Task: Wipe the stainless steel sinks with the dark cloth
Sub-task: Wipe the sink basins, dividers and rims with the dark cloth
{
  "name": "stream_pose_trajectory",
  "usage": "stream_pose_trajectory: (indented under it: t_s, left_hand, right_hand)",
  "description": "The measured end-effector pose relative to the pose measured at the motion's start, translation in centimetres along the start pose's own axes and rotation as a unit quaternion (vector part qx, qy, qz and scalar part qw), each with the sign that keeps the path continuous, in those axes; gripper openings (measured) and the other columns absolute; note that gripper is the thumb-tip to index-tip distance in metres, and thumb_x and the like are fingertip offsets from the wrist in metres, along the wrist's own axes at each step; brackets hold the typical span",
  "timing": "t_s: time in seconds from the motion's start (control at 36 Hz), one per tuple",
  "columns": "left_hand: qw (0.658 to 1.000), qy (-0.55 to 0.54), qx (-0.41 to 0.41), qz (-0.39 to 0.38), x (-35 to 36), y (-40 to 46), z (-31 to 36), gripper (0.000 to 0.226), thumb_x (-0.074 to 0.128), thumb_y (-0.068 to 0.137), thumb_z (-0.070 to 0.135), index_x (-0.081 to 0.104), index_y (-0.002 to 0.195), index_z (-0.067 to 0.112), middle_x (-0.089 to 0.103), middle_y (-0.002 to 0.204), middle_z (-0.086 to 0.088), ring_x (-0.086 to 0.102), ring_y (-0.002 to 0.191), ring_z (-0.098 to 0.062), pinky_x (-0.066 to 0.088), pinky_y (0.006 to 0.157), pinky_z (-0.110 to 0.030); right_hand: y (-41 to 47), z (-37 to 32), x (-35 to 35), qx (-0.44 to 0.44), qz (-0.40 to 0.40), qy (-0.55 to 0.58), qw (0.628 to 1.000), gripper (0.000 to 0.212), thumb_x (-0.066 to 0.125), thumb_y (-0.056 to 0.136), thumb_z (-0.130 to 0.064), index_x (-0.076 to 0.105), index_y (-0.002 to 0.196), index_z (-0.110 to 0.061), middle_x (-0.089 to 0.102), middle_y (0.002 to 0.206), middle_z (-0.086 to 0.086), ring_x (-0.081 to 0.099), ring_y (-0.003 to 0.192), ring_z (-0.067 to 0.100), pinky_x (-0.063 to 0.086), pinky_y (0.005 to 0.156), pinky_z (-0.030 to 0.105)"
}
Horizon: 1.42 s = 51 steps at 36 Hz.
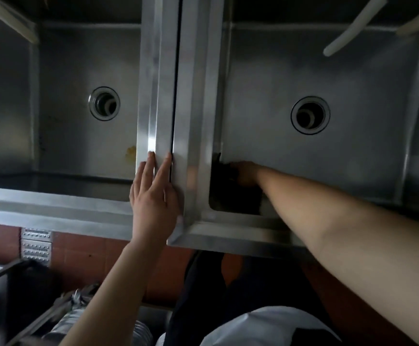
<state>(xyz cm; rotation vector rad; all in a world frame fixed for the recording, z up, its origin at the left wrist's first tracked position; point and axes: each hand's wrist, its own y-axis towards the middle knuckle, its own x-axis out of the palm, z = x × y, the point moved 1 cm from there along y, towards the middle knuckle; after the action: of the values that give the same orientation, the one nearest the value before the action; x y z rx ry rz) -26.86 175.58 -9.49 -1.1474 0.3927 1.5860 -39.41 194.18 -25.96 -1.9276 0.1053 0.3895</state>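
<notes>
Two stainless steel sinks stand side by side. The left sink (78,71) has a round drain (104,103) and a yellow stain (130,154) near its right wall. The right sink (353,151) has its own drain (310,115). My left hand (153,196) rests flat with straight fingers on the steel divider (191,96) between the basins. Inside the right sink, at its near-left corner, my right hand (247,173) grips the dark cloth (231,196) against the basin floor. The cloth hides most of my fingers.
White hoses hang over the back corners of both basins, one at the left (8,18) and one at the right (353,26). Red floor tiles (83,255) and a metal grate (36,245) lie below the sink's front rim. A dark rack (16,290) stands at the lower left.
</notes>
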Motion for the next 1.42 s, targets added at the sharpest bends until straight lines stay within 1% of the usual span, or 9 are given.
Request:
stream_pose_trajectory:
  t_s: [0.25, 0.36, 0.53, 0.61, 0.83, 1.0, 1.19, 1.31, 1.42]
  left_hand:
    - [0.998, -0.027, -0.044, -0.033, -0.6, 1.1, 0.1, 0.067, 0.048, 0.093, 0.007, 0.037, 0.149, 0.042, 0.021, 0.164, 0.003, 0.018, 0.152, -0.020, 0.027, 0.119, -0.051]
    - [0.996, -0.019, -0.049, -0.068, -1.1, 1.3, 0.3, 0.074, 0.053, 0.089, 0.008, 0.032, 0.151, 0.042, 0.015, 0.165, 0.003, 0.016, 0.152, -0.021, 0.032, 0.115, -0.053]
    - [0.986, -0.026, -0.054, -0.157, -2.8, 2.0, 0.8, 0.076, 0.070, 0.087, 0.013, 0.036, 0.152, 0.031, 0.017, 0.164, -0.007, 0.022, 0.149, -0.031, 0.031, 0.117, -0.048]
    - [0.980, -0.122, -0.037, -0.150, -5.0, 1.0, 3.0, 0.075, 0.075, 0.082, 0.003, 0.046, 0.146, 0.027, 0.037, 0.154, -0.004, 0.037, 0.139, -0.020, 0.037, 0.106, -0.020]
    - [0.723, -0.580, -0.009, -0.375, -9.9, -2.1, 6.2, 0.080, 0.074, 0.077, 0.001, 0.043, 0.146, 0.028, 0.052, 0.145, -0.015, 0.053, 0.131, -0.032, 0.045, 0.108, -0.046]
    - [0.690, -0.627, -0.121, -0.340, -10.7, 0.7, 2.9, 0.077, 0.076, 0.078, 0.021, 0.043, 0.147, 0.029, 0.059, 0.136, -0.014, 0.058, 0.123, -0.038, 0.054, 0.095, -0.052]
    - [0.554, -0.702, -0.136, -0.426, -12.5, 2.2, -3.0, 0.058, 0.089, 0.067, 0.034, 0.066, 0.116, 0.011, 0.059, 0.112, -0.013, 0.061, 0.096, -0.022, 0.057, 0.081, -0.036]
    - [0.615, -0.692, -0.133, -0.353, -14.5, 4.7, -6.1, 0.043, 0.065, 0.085, 0.008, 0.064, 0.124, 0.025, 0.064, 0.105, -0.005, 0.062, 0.084, -0.016, 0.056, 0.067, -0.029]
    - [0.697, -0.633, -0.124, -0.313, -16.0, 6.8, -9.5, 0.054, 0.051, 0.090, -0.010, 0.058, 0.132, 0.024, 0.065, 0.122, -0.012, 0.068, 0.100, -0.027, 0.060, 0.080, -0.047]
  right_hand:
    - [-11.6, -2.0, -3.5, -0.061, -0.075, -0.068, 0.993, 0.059, 0.042, 0.093, 0.000, 0.046, 0.146, -0.025, 0.051, 0.144, 0.005, 0.058, 0.107, 0.022, 0.044, 0.068, 0.017]
    - [-16.2, -1.2, -4.5, -0.083, -0.040, -0.045, 0.995, 0.062, 0.049, 0.087, 0.004, 0.054, 0.139, -0.029, 0.061, 0.096, -0.010, 0.049, 0.066, 0.006, 0.035, 0.041, 0.008]
    - [-22.4, -0.2, -6.0, -0.140, -0.021, 0.027, 0.990, 0.061, 0.059, 0.083, 0.003, 0.061, 0.128, -0.038, 0.064, 0.123, -0.007, 0.062, 0.104, 0.014, 0.051, 0.093, 0.026]
    - [-25.4, -0.9, -7.0, -0.178, 0.028, 0.167, 0.969, 0.057, 0.062, 0.084, 0.006, 0.064, 0.116, -0.040, 0.069, 0.115, -0.005, 0.064, 0.108, 0.015, 0.048, 0.095, 0.024]
    - [-29.2, -6.3, -7.8, -0.284, -0.028, 0.572, 0.769, 0.061, 0.062, 0.079, 0.005, 0.058, 0.134, -0.022, 0.063, 0.130, 0.016, 0.061, 0.119, 0.036, 0.050, 0.099, 0.052]
    - [-28.2, -11.0, -7.0, -0.280, 0.008, 0.631, 0.723, 0.062, 0.059, 0.074, 0.009, 0.066, 0.124, -0.025, 0.066, 0.124, 0.015, 0.062, 0.116, 0.036, 0.054, 0.093, 0.049]
    - [-28.2, -17.5, -6.4, -0.335, 0.003, 0.686, 0.645, 0.062, 0.081, 0.068, -0.009, 0.065, 0.127, -0.020, 0.068, 0.120, 0.013, 0.065, 0.111, 0.031, 0.052, 0.096, 0.045]
    - [-26.2, -20.6, -4.8, -0.191, 0.116, 0.683, 0.695, 0.047, 0.073, 0.083, -0.020, 0.062, 0.129, -0.019, 0.064, 0.128, 0.015, 0.061, 0.116, 0.033, 0.044, 0.103, 0.052]
    - [-24.2, -23.9, -1.8, -0.033, 0.239, 0.668, 0.704, 0.022, 0.062, 0.093, -0.010, 0.067, 0.113, -0.016, 0.072, 0.101, 0.010, 0.071, 0.079, 0.019, 0.057, 0.063, 0.033]
